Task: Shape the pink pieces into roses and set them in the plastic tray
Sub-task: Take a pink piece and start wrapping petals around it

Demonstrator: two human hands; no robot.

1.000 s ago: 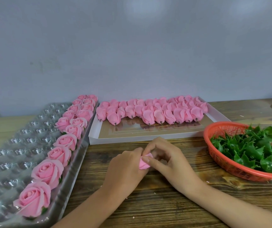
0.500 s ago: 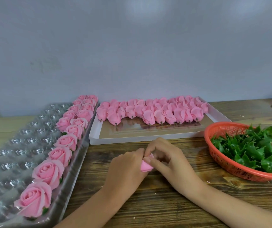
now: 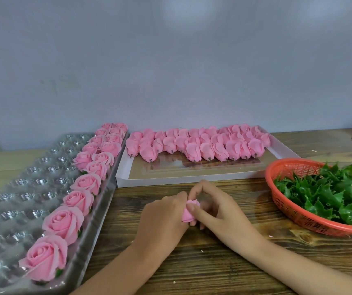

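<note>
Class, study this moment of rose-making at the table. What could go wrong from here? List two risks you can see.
1. Both the left hand and right hand pinch the soft pink piece; squeezing too hard may crease its petals.
2. The finished roses sit packed along the edge of the plastic tray nearest the left forearm; a careless reach might knock one out.

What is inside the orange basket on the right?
Green spiky leaves fill the orange basket, heaped above its rim. They cover the basket's floor, so anything underneath cannot be seen. Its right side runs out of the picture.
</note>
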